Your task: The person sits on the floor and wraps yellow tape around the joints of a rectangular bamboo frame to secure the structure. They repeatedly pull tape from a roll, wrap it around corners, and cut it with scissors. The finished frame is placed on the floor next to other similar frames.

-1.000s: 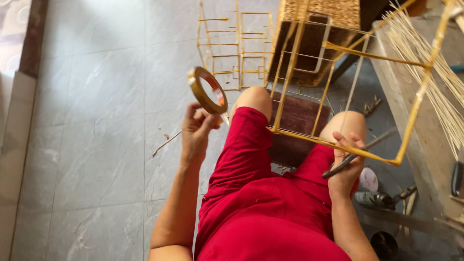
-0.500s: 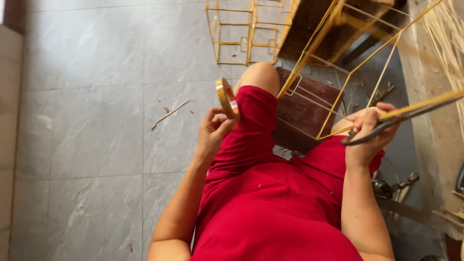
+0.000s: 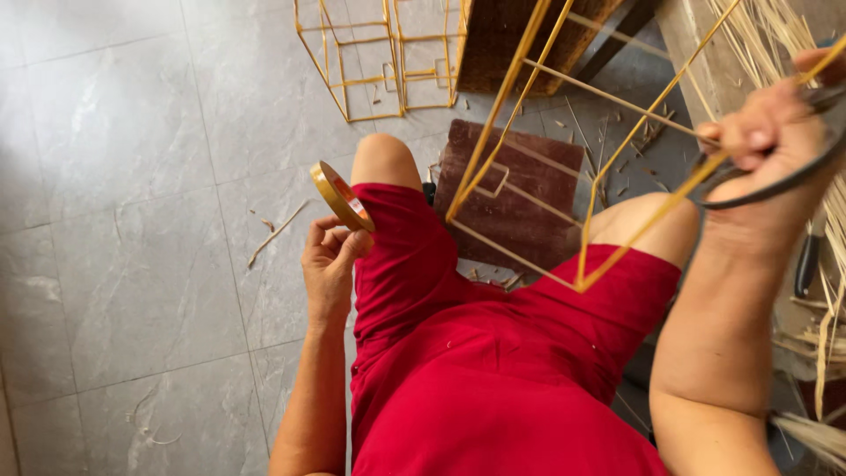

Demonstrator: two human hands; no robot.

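We see the left hand [image 3: 330, 264] gripping a roll of yellow tape [image 3: 342, 196] beside the left knee; the roll stands nearly edge-on to us, its flat face tilted toward the upper right. The right hand [image 3: 762, 141], raised at the right edge, is closed around a yellow wire frame [image 3: 608, 185] together with dark scissors [image 3: 775, 181]. The frame's long bars slant from the lap up toward the upper right, above a brown board [image 3: 520, 194] on the grey tiled floor [image 3: 132, 176]

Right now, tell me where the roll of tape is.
In the head view, the roll of tape is left of centre, held up in the left hand beside the left knee, above the grey tiled floor.
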